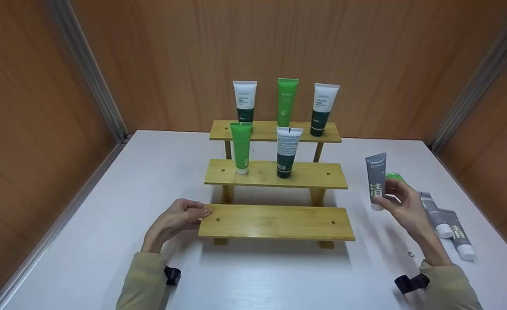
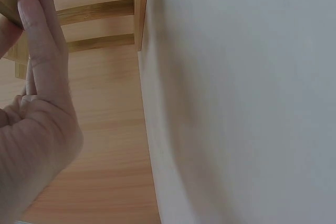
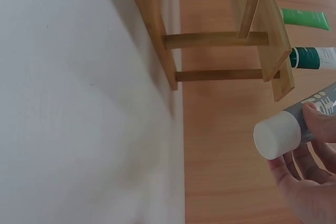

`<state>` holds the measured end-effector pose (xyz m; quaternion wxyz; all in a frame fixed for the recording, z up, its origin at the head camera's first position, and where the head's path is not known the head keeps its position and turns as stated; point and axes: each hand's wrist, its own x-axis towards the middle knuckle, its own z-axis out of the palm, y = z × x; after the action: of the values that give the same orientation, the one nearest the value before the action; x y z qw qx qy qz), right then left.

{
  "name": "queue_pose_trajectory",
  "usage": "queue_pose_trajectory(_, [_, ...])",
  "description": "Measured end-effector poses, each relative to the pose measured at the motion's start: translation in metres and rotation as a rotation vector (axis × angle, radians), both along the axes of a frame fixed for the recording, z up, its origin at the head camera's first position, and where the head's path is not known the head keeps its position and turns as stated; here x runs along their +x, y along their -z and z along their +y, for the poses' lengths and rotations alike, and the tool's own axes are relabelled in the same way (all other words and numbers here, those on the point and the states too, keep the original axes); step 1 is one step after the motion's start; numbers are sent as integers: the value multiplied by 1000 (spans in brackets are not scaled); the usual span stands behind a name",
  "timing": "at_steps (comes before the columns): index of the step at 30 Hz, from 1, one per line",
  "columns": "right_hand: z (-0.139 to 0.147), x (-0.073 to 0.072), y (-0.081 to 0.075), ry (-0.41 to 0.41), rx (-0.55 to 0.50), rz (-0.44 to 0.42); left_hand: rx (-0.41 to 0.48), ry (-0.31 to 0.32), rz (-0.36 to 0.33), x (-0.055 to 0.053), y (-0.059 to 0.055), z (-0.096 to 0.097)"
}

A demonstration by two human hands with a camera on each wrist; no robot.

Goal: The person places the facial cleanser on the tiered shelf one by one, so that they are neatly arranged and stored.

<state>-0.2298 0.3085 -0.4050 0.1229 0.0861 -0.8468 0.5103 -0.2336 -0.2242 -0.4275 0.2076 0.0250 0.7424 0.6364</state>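
My left hand pinches the left end of the lowest step of a three-step wooden display stand, thumb on top. In the left wrist view, its fingers extend along the board's edge. To the right of the stand, my right hand grips a grey squeeze tube near its white cap, cap downward. On the middle step stand a green tube and a white and dark-green tube. Along the top step, another green tube stands between two white and dark-green tubes.
Grey tubes with white caps lie on the white table at the right, beyond my right wrist. A green tube shows partly behind that hand. A small ring-like object lies nearby. Wood-grain panels enclose the back and sides.
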Motion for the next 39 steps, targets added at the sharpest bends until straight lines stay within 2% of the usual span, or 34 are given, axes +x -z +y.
queue_pose_trajectory(10, [-16, -1, -14, 32, -39, -6, 11, 8, -3, 0, 0, -1])
queue_pose_trajectory(29, [-48, -8, -43, 10, -79, 2, -11, -18, -19, 0, -1, 0])
queue_pose_trajectory(39, [-67, -18, -54, 1, -124, -15, -15, -23, -20, 0, -1, 0])
